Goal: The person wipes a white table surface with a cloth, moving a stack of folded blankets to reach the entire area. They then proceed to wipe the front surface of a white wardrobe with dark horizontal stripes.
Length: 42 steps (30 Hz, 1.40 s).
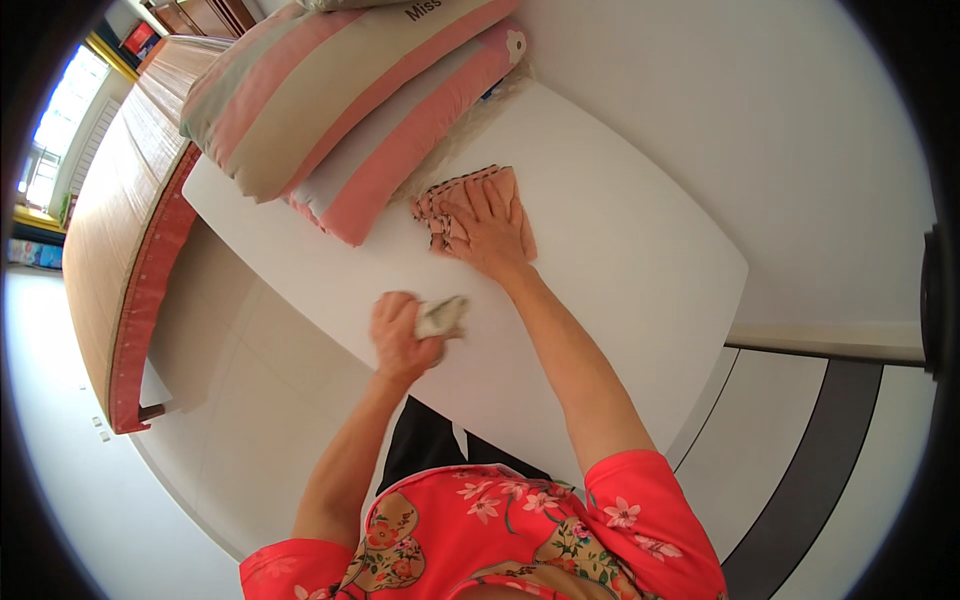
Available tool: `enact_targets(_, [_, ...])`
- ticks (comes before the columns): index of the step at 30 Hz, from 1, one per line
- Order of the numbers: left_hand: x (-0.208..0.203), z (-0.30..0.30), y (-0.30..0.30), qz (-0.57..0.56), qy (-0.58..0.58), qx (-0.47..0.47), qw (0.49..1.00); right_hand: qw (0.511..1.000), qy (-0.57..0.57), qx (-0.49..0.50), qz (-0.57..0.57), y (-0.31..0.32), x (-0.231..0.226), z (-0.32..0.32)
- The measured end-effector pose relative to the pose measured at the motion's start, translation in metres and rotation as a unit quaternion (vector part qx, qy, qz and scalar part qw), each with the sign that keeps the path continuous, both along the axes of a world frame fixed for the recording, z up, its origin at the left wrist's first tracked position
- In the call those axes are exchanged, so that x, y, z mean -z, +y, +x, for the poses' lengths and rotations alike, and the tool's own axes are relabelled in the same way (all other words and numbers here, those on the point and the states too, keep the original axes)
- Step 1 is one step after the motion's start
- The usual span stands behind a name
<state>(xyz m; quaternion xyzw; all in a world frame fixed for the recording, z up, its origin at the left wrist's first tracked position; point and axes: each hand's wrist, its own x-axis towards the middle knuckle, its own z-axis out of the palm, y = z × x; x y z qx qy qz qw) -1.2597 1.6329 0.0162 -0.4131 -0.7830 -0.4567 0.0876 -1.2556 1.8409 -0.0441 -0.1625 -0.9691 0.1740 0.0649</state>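
My right hand (487,232) lies flat, fingers spread, on a folded pink cloth (510,190) that rests on the white table (620,260). My left hand (400,335) is closed around a small crumpled pale cloth (443,316) near the table's front edge. Only one end of that cloth sticks out of my fist. The two hands are about a hand's width apart.
Two pink and beige striped cushions (330,100) are stacked on the far left part of the table, just beside the pink cloth. A long wooden bench with a red edge (130,230) runs along the left. White wall lies behind the table, pale floor below.
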Motion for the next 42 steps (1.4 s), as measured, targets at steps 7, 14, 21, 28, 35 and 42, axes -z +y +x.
enact_targets(7, [0.05,0.0,-0.064,-0.187,0.033,-0.114,0.975,0.995,-0.06,-0.018,0.075,-0.071,0.003,-0.009])
enact_targets(14, [0.056,-0.003,-0.065,-0.208,0.062,-0.115,0.969,0.988,0.12,-0.094,0.012,-0.078,-0.031,0.001])
enact_targets(21, [0.056,-0.003,-0.065,-0.216,0.039,-0.1,0.97,0.973,0.034,0.093,0.21,0.113,-0.018,0.031])
enact_targets(28, [0.052,-0.002,-0.062,-0.203,0.042,-0.107,0.972,0.988,0.121,0.07,0.062,-0.019,-0.02,0.048])
enact_targets(35, [0.052,-0.004,-0.063,-0.217,0.042,-0.093,0.971,0.982,0.122,-0.14,0.022,-0.026,-0.006,0.047])
enact_targets(42, [0.051,-0.003,-0.063,-0.211,0.041,-0.092,0.972,0.998,0.049,0.031,0.013,0.099,-0.011,-0.014])
